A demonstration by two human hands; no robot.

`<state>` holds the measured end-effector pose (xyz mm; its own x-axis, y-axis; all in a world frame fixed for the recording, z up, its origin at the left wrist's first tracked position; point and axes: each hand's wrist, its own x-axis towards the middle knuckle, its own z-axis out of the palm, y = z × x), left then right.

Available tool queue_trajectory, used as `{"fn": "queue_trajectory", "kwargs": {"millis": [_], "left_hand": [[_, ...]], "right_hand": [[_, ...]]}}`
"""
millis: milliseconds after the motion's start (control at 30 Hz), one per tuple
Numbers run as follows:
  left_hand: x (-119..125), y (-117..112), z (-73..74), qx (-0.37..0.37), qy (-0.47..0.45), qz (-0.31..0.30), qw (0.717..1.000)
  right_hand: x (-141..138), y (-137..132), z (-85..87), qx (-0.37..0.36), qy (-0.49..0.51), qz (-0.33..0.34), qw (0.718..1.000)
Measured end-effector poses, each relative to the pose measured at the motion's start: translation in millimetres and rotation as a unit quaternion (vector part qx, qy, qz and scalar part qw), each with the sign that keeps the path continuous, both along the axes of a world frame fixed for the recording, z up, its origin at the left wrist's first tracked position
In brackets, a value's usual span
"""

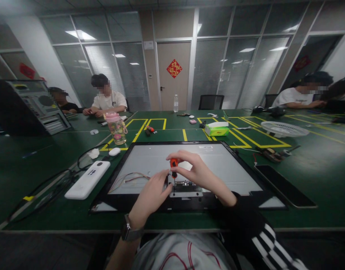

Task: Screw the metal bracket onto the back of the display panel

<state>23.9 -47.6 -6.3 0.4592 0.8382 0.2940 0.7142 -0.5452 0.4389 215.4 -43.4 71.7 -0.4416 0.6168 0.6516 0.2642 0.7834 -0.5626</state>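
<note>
A flat display panel (150, 157) lies face down on the green table, its grey back up, inside a black frame. Near its front edge sits a small metal circuit board (186, 189). My right hand (199, 172) pinches a small screwdriver with an orange handle (174, 163), held upright with its tip on the board. My left hand (151, 193) rests on the panel beside the board, fingers curled against the screwdriver's shaft. Thin coloured wires (130, 177) run across the panel to the left of my left hand.
A white power bank (87, 179) and black cables (48, 185) lie left of the panel. A black strip (285, 185) lies to its right. Farther back stand a pink-lidded bottle (117, 128), a tissue box (216, 129) and a fan grille (283, 129). Other people sit at both far sides.
</note>
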Motion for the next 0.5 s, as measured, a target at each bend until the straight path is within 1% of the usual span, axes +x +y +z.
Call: {"fn": "queue_trajectory", "kwargs": {"millis": [67, 100, 167, 200, 233, 300, 400, 500], "left_hand": [[0, 0, -0.9, 0.0, -0.001, 0.004, 1.0], [-1, 0, -1.1, -0.003, 0.002, 0.008, 1.0], [-1, 0, -0.9, -0.012, 0.013, 0.018, 1.0], [-1, 0, -0.6, -0.016, 0.019, 0.021, 0.999], [-1, 0, -0.3, -0.019, 0.025, 0.024, 0.999], [-1, -1, 0.2, -0.022, 0.032, 0.026, 0.999], [-1, 0, 0.1, -0.018, 0.031, 0.028, 0.999], [-1, 0, -0.6, -0.011, 0.028, 0.027, 0.999]], "right_hand": [[1, 8, 1.7, 0.015, -0.006, -0.011, 1.0], [3, 11, 0.4, 0.023, 0.006, -0.025, 0.999], [6, 16, -4.5, 0.026, 0.059, -0.056, 0.996], [8, 18, -7.3, 0.011, 0.087, -0.055, 0.995], [10, 19, -9.8, -0.015, 0.114, -0.032, 0.993], [13, 19, -13.4, -0.091, 0.151, 0.028, 0.984], [15, 20, -16.6, -0.194, 0.187, 0.107, 0.957], [13, 21, -18.7, -0.251, 0.229, 0.171, 0.925]]}}
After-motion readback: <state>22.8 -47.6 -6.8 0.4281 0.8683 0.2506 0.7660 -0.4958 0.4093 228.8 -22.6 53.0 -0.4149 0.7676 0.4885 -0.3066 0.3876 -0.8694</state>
